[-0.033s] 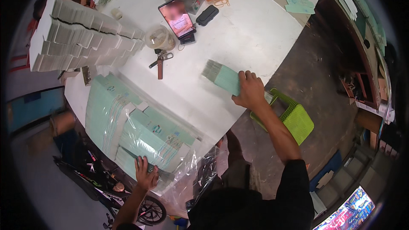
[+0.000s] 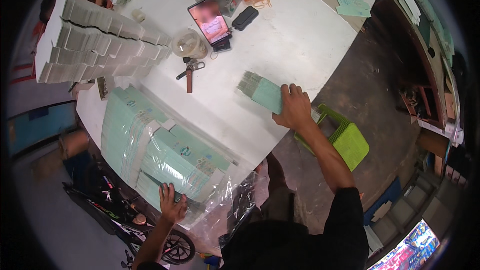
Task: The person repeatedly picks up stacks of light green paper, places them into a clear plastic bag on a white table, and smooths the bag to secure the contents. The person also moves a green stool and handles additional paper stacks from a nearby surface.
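Here, your right hand (image 2: 294, 106) grips the stack (image 2: 266, 94) at the counter (image 2: 215, 110).
Your left hand (image 2: 173, 204), open, touches the bag (image 2: 172, 157); handling the stack appears the step, and the next move calls for a firm grip.

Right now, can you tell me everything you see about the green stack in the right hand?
The green stack is a thick bundle of flat, card-like pieces. Its broad face is plain pale green; the layered, greyish edges step out unevenly at the far-left end. It slants over the white table, near the edge. The right hand grips and partly hides its near-right end. I can't tell whether it touches the table.
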Action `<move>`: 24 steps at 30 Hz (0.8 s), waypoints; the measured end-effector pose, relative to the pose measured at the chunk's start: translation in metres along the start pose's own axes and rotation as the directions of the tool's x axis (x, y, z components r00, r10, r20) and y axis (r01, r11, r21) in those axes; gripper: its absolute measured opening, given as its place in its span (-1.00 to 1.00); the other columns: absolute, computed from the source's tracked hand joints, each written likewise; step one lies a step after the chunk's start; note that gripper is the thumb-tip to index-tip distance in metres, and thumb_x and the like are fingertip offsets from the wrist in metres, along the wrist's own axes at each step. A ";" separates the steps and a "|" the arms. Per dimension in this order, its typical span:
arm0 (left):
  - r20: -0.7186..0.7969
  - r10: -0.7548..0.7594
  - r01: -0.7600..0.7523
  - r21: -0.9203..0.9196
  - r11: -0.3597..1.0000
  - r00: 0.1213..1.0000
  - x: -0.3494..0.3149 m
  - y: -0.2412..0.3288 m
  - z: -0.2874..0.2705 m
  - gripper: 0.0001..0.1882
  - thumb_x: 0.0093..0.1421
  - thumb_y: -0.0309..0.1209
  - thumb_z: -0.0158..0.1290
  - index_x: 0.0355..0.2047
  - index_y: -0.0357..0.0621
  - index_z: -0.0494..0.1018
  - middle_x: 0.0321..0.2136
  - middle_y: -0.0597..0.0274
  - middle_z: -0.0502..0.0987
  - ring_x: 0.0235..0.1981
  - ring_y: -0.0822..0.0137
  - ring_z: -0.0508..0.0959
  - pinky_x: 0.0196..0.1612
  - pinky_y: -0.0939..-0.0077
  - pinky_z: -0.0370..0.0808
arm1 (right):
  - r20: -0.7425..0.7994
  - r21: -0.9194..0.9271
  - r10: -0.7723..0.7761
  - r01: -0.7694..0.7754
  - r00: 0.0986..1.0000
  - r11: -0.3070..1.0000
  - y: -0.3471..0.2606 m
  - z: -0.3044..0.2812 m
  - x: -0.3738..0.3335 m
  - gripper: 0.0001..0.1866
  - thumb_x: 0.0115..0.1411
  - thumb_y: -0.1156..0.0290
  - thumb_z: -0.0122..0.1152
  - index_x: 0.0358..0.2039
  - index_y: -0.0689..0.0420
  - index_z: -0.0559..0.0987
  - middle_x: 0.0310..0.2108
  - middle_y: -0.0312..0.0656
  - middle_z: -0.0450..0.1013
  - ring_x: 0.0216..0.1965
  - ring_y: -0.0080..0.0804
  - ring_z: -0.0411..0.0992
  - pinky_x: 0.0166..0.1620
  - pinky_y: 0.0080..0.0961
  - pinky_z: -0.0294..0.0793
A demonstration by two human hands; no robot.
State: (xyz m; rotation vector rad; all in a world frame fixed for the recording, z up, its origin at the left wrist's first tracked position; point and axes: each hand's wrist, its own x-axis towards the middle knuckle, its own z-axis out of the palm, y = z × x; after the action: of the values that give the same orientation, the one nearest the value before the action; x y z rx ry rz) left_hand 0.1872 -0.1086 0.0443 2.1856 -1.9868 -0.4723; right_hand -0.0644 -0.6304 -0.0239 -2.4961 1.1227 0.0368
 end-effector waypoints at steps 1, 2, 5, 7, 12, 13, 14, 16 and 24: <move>-0.036 0.003 -0.003 -0.003 1.000 0.999 -0.003 -0.001 0.006 -0.35 0.33 -0.22 -0.02 0.44 0.35 0.21 0.44 -0.41 0.03 0.44 -0.52 0.02 0.35 -0.60 -0.07 | -0.023 0.006 0.004 -0.004 1.000 1.000 -0.005 0.001 0.000 -0.20 -0.21 0.21 0.56 0.04 0.27 0.42 -0.16 0.04 0.47 -0.12 0.03 0.47 -0.08 -0.09 0.52; -0.040 -0.013 0.013 0.003 1.000 0.999 -0.004 -0.004 0.009 -0.35 0.33 -0.22 -0.01 0.44 0.36 0.21 0.44 -0.40 0.03 0.44 -0.51 0.02 0.35 -0.59 -0.07 | -0.047 0.013 0.010 -0.009 0.999 1.000 -0.010 0.002 0.002 -0.20 -0.21 0.22 0.56 0.05 0.27 0.42 -0.14 0.05 0.47 -0.10 0.04 0.47 -0.07 -0.08 0.52; -0.019 -0.033 0.033 -0.006 0.999 0.999 -0.004 -0.001 0.011 -0.34 0.30 -0.23 0.02 0.43 0.38 0.22 0.44 -0.39 0.03 0.44 -0.51 0.02 0.35 -0.58 -0.07 | 0.140 0.158 0.088 -0.110 0.986 0.981 -0.007 0.003 0.008 -0.17 -0.21 0.27 0.54 0.11 0.28 0.42 -0.06 0.08 0.47 0.02 0.10 0.45 0.02 -0.07 0.51; -0.012 -0.031 0.031 -0.015 0.999 0.999 -0.005 0.003 0.007 -0.33 0.30 -0.25 0.03 0.43 0.37 0.22 0.44 -0.40 0.04 0.44 -0.50 0.02 0.35 -0.58 -0.07 | -0.160 -0.016 -0.043 0.040 0.986 0.999 -0.005 0.010 0.002 -0.17 -0.18 0.31 0.53 0.14 0.27 0.42 0.01 0.11 0.45 0.09 0.11 0.44 0.10 -0.07 0.49; -0.027 -0.031 0.031 -0.005 1.000 0.999 -0.002 -0.001 0.009 -0.33 0.29 -0.25 0.04 0.43 0.39 0.23 0.44 -0.40 0.05 0.44 -0.50 0.03 0.36 -0.56 -0.05 | -0.447 -0.377 -0.173 -0.009 0.878 0.926 -0.001 0.063 0.004 -0.12 -0.15 0.34 0.51 0.24 0.26 0.40 0.18 0.18 0.38 0.21 0.22 0.36 0.21 0.10 0.36; -0.038 -0.025 0.025 -0.003 1.000 0.999 -0.002 -0.002 0.009 -0.34 0.29 -0.25 0.04 0.42 0.39 0.24 0.43 -0.40 0.06 0.44 -0.49 0.03 0.36 -0.56 -0.04 | -0.384 -0.411 -0.201 0.028 0.901 0.911 -0.002 0.067 -0.005 -0.10 -0.03 0.15 0.52 0.28 0.25 0.37 0.25 0.23 0.31 0.28 0.29 0.28 0.24 0.21 0.29; -0.032 -0.028 0.028 0.006 1.000 0.999 0.000 -0.003 0.010 -0.34 0.29 -0.25 0.04 0.41 0.39 0.25 0.43 -0.39 0.06 0.44 -0.49 0.03 0.36 -0.56 -0.04 | -0.390 -0.346 -0.177 0.034 0.904 0.937 -0.003 0.072 -0.010 -0.14 0.05 0.09 0.45 0.29 0.24 0.37 0.25 0.25 0.31 0.29 0.30 0.26 0.25 0.23 0.27; -0.014 -0.042 0.043 0.018 0.999 0.999 -0.002 -0.002 0.012 -0.35 0.29 -0.24 0.04 0.40 0.40 0.27 0.44 -0.38 0.06 0.44 -0.48 0.03 0.36 -0.55 -0.04 | -0.385 -0.209 -0.129 0.050 0.914 0.977 -0.016 0.079 -0.022 -0.19 0.19 -0.04 0.31 0.31 0.23 0.37 0.26 0.29 0.30 0.32 0.33 0.23 0.27 0.29 0.25; -0.029 -0.041 0.041 0.011 0.999 0.999 -0.006 0.003 0.008 -0.32 0.26 -0.29 0.07 0.41 0.38 0.25 0.44 -0.38 0.06 0.43 -0.50 0.05 0.35 -0.56 -0.02 | -0.293 0.162 -0.011 0.061 0.956 0.985 0.013 -0.014 0.032 -0.34 0.04 0.07 0.53 0.04 0.23 0.56 -0.08 0.05 0.51 0.02 0.02 0.43 0.11 -0.11 0.42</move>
State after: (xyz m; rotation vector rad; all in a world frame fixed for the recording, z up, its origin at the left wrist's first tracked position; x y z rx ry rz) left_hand 0.1817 -0.1023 0.0385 2.2312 -1.9381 -0.4334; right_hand -0.0538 -0.6659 -0.0213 -2.4193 1.1374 -0.4331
